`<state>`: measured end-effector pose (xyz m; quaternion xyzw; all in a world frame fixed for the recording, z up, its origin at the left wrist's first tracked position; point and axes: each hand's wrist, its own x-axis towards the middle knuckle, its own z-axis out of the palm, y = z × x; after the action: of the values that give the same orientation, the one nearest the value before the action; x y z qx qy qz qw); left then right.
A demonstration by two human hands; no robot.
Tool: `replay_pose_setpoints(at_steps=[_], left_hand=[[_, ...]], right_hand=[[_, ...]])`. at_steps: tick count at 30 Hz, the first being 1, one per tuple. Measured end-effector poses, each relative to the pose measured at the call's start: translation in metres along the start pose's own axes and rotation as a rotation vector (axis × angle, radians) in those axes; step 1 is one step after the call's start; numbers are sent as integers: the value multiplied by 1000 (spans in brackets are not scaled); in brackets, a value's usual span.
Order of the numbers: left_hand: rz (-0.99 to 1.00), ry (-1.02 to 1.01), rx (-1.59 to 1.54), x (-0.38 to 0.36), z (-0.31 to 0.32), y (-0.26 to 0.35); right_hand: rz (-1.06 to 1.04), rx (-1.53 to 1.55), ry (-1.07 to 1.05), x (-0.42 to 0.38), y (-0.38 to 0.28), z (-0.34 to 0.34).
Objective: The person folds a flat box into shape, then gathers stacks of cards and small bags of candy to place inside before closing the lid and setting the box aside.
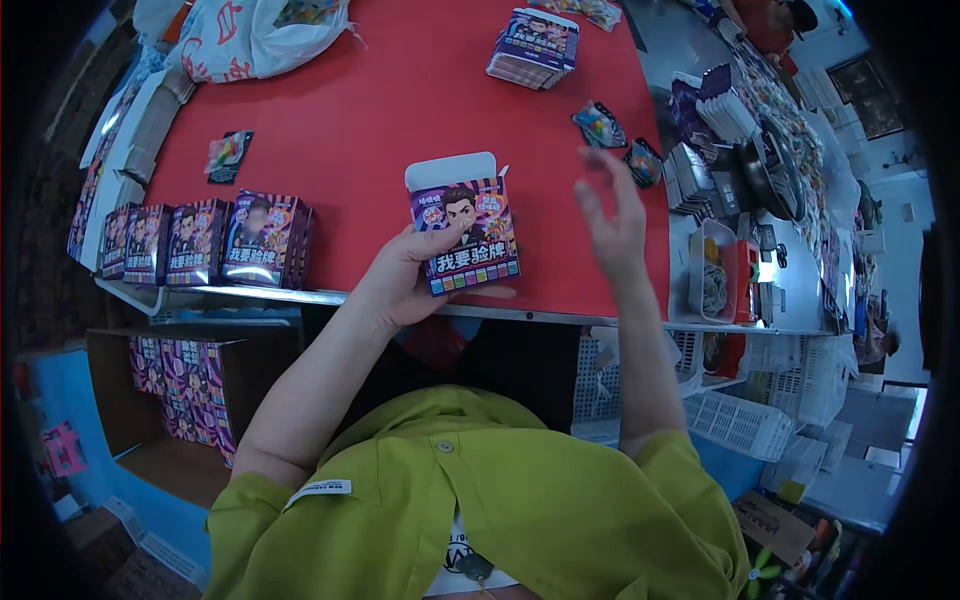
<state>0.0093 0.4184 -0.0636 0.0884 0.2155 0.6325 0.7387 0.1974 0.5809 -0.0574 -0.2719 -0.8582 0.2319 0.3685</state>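
My left hand [415, 270] grips a purple printed card box [465, 235] above the front edge of the red tabletop [360, 110]. The box stands upright, and its white top flap is raised. To the right, my right hand [612, 215] is empty with its fingers apart. Just beyond its fingertips lie two small clear-fronted packets of colourful pieces, one packet [600, 125] farther back and another packet [643, 162] beside the fingers. A similar packet [228, 156] rests on the left of the table.
Several upright purple boxes [195, 242] line the front left edge. A stack of flattened boxes [533, 48] sits at the back, near a white plastic bag [260, 40]. Below left, a brown carton [180, 468] holds more boxes. A white bin [712, 272] stands at right.
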Motion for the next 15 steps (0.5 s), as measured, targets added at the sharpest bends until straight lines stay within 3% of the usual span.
replay_pose_setpoints(at_steps=[3, 4, 6, 10, 12, 15], left_hand=[[46, 33, 25, 14, -4, -15], [33, 71, 34, 16, -4, -17], [51, 106, 38, 18, -5, -21], [118, 102, 20, 17, -11, -14], [144, 138, 47, 17, -11, -9], [170, 230, 164, 10, -9, -1]], right_hand=[[312, -494, 50, 67, 114, 6], [313, -492, 55, 86, 125, 8], [545, -766, -272, 112, 130, 11], [416, -919, -419, 94, 105, 37], [127, -911, -338, 55, 69, 50], [56, -817, -384, 1, 10, 57]])
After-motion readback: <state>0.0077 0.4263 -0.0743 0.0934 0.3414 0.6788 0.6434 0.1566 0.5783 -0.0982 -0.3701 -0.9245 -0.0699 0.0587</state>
